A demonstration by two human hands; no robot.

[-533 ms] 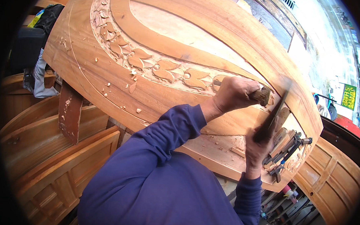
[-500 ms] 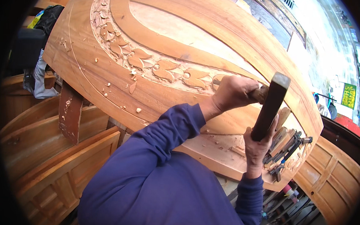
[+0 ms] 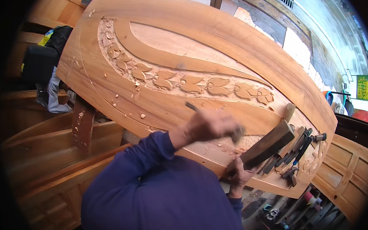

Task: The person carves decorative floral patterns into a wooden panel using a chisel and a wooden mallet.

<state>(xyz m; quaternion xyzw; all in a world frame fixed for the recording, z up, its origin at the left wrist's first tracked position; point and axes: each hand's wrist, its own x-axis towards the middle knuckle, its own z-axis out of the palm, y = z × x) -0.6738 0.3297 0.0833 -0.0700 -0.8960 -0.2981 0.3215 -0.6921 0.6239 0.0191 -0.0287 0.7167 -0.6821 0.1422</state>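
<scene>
A large wooden panel [image 3: 159,114] lies in front of me, with a carved band of flowers and leaves [image 3: 192,84] curving across it. My left hand [image 3: 210,123], blurred by motion, is closed around a chisel [image 3: 191,106]; its dark blade sticks out to the left and its handle end to the right. The hand is over the panel's near half, apart from the carved band. Lower right, my right hand [image 3: 243,174] grips a mallet [image 3: 269,147] with a long, dark, blocky wooden head. The mallet head slants up and right beside a group of carving tools.
Several carving tools [image 3: 295,150] lie on the panel's right end. Wood chips [image 3: 137,86] are scattered over its left part. Panelled door pieces stand at lower left [image 3: 61,192] and right [image 3: 343,171]. A dark bag [image 3: 60,39] rests at far left.
My left hand has moved with the chisel from the end of the carved band toward the panel's near edge. My right hand and the mallet have come lower. The view has shifted slightly.
</scene>
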